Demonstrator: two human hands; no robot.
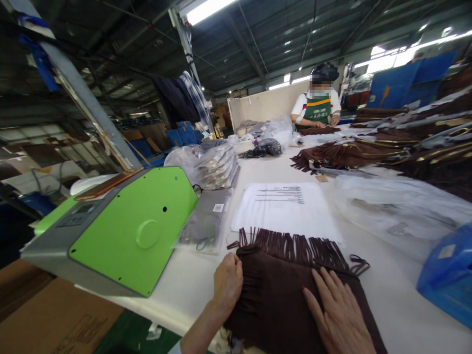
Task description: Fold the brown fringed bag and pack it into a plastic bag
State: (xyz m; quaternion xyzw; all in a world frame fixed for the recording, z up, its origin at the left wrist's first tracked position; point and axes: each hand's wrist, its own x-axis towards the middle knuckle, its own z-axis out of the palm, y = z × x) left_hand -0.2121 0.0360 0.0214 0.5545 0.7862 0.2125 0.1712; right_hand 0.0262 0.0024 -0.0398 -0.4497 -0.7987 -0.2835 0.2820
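A dark brown fringed bag (280,290) lies flat at the near edge of the white table, its fringe pointing away from me. My left hand (229,279) is closed on the bag's left edge near the upper corner, fingers curled around the material. Flat on the bag's right half rests my right hand (341,309), with fingers stretched out. Just beyond the fringe is a white plastic bag (283,211) with dark printed lines. The lower part of the brown bag runs out of view.
On the left stands a green and grey machine (140,236). Beside it lie packed grey items (206,216) and stacked clear bags (217,167). Blue plastic (448,275) is at the right, with brown fringed bags (354,152) behind. A co-worker (319,105) stands at the far end.
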